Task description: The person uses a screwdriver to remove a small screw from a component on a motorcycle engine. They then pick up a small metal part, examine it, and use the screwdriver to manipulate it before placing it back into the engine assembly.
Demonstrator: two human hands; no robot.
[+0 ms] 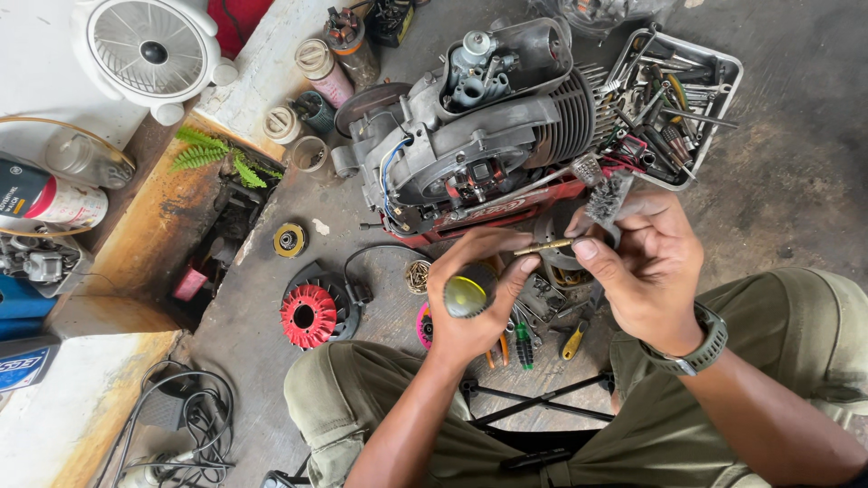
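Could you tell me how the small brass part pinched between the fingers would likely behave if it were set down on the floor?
The small brass part looks like a slim, round metal rod, so it is probably stiff, light, and apt to roll. Being thin, it could easily get lost among the loose tools lying under the hands.

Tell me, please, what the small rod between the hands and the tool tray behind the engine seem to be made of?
Rod: probably brass, judging by its yellow-gold sheen; the left hand and right hand pinch its ends. Tool tray: looks like bare sheet metal, dull silver-grey with a thin bent rim.
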